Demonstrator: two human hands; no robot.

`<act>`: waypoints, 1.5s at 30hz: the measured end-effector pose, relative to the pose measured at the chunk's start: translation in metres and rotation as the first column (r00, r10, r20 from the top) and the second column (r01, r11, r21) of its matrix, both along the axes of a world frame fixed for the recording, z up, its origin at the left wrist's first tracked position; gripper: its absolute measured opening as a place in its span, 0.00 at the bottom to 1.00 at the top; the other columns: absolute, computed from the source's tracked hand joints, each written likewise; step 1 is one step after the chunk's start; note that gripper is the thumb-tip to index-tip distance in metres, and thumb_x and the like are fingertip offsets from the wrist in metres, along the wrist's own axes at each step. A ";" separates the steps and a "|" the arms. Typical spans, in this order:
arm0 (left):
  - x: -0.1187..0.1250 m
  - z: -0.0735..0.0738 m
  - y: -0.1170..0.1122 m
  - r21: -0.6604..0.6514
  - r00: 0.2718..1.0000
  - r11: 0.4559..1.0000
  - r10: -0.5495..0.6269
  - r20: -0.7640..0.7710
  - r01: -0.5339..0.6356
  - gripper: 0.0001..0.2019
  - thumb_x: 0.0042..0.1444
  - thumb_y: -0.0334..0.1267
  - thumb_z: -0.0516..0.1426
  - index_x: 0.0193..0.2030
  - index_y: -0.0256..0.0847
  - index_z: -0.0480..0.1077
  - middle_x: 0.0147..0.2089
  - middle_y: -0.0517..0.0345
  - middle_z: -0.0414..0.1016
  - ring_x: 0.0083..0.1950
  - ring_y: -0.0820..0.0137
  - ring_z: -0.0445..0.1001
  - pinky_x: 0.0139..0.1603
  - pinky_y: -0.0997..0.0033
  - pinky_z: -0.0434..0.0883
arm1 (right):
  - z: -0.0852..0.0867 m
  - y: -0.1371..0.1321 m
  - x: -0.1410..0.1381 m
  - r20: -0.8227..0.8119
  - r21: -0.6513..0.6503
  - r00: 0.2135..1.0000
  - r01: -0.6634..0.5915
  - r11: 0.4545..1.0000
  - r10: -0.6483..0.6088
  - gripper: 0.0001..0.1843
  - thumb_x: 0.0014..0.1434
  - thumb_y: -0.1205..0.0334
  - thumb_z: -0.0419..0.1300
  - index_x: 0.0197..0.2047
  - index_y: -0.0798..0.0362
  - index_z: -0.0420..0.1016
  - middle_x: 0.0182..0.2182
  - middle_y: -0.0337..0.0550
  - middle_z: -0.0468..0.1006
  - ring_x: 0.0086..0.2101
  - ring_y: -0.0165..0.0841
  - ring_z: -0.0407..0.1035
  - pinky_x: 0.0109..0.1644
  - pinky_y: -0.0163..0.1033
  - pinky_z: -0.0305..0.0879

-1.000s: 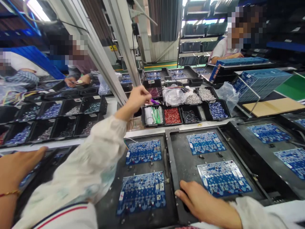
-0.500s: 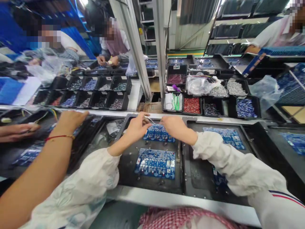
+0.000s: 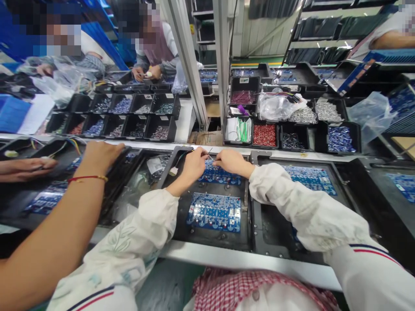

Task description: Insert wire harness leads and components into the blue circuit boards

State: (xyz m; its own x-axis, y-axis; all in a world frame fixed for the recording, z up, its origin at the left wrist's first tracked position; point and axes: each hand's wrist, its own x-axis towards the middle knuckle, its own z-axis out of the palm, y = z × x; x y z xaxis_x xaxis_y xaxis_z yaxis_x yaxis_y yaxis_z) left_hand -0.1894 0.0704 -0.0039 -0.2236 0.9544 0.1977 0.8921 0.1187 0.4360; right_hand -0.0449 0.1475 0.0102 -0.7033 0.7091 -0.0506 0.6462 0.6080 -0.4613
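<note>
Head view: looking down at a work bench, with both of the person's hands together over a black tray point(image 3: 177, 211).

Left hand point(image 3: 195, 165): its fingers are closed on a thin wire point(image 3: 209, 157), which shows only as a fine strand at the fingertips.

Right hand point(image 3: 232, 161): its fingertips are just beside the same wire. They are very close to the left hand, but whether they pinch the wire is too small to tell.

Wire's place: held above the far circuit board point(image 3: 220, 178), near that board's far edge and apart from the near circuit board point(image 3: 214, 212).

Boards: the near board lies flat and uncovered in the tray, its blue surface carrying rows of fitted parts. The hands hide part of the far board, so its state cannot be told. Another blue board point(image 3: 309, 178) lies in the next tray to the right.

Bins: the row beyond the tray still holds loose parts, including a bin of red pieces point(image 3: 264, 135) and a bin of blue pieces point(image 3: 339, 139). A clear plastic bag point(image 3: 275, 108) lies behind them.

Sleeves: loose white cuffs point(image 3: 152, 211) reach to both wrists.

Nearby: to the left, a co-worker's bare arm with a red string bracelet point(image 3: 87, 178) ends in a hand point(image 3: 100, 155) resting on another black tray. Further people work at benches beyond.
</note>
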 end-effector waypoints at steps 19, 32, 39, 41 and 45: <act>0.001 -0.020 0.008 -0.014 0.973 1.000 0.030 0.228 -0.027 0.04 0.48 0.29 0.57 0.32 0.37 0.71 0.32 0.55 0.77 0.33 0.70 0.75 0.38 0.73 0.69 | -0.033 0.006 -0.014 -0.176 -0.144 0.984 -0.011 0.989 -0.015 0.06 0.54 0.67 0.61 0.33 0.60 0.79 0.23 0.44 0.77 0.27 0.30 0.71 0.36 0.32 0.62; -0.004 -0.025 0.007 -0.035 0.960 0.999 0.021 0.280 -0.011 0.09 0.49 0.32 0.58 0.37 0.38 0.77 0.36 0.54 0.80 0.37 0.67 0.77 0.43 0.71 0.71 | -0.038 0.004 -0.014 -0.230 -0.140 0.973 0.002 0.990 -0.034 0.05 0.53 0.67 0.61 0.32 0.58 0.78 0.27 0.44 0.78 0.30 0.31 0.71 0.39 0.34 0.63; -0.004 -0.029 0.007 0.002 0.969 1.000 -0.012 0.247 0.012 0.08 0.49 0.30 0.56 0.34 0.38 0.77 0.35 0.55 0.80 0.37 0.69 0.77 0.44 0.72 0.71 | -0.037 0.003 -0.014 -0.222 -0.139 0.974 0.000 0.990 -0.031 0.05 0.54 0.67 0.60 0.32 0.58 0.77 0.26 0.43 0.77 0.30 0.31 0.71 0.38 0.33 0.62; -0.004 -0.029 0.007 0.005 0.967 1.000 -0.001 0.253 0.000 0.08 0.49 0.31 0.57 0.33 0.39 0.77 0.35 0.57 0.80 0.36 0.69 0.77 0.44 0.71 0.71 | -0.037 0.003 -0.014 -0.218 -0.131 0.975 0.000 0.991 -0.029 0.04 0.54 0.67 0.60 0.32 0.57 0.77 0.26 0.43 0.77 0.30 0.31 0.71 0.37 0.33 0.62; -0.003 -0.027 0.008 0.010 0.978 1.000 0.002 0.207 -0.004 0.08 0.48 0.31 0.57 0.34 0.38 0.77 0.34 0.56 0.80 0.35 0.69 0.77 0.43 0.72 0.71 | -0.037 0.004 -0.015 -0.212 -0.130 0.977 0.000 0.992 -0.028 0.04 0.53 0.67 0.61 0.31 0.58 0.77 0.26 0.43 0.77 0.29 0.30 0.70 0.37 0.33 0.61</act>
State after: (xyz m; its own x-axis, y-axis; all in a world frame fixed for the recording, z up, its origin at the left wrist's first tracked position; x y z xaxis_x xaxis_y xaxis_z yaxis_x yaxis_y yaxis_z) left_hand -0.1921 0.0784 -0.0310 -0.2637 0.9518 0.1568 0.7823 0.1159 0.6121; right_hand -0.0596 0.1513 -0.0263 -0.6980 0.7161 0.0082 0.5324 0.5265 -0.6628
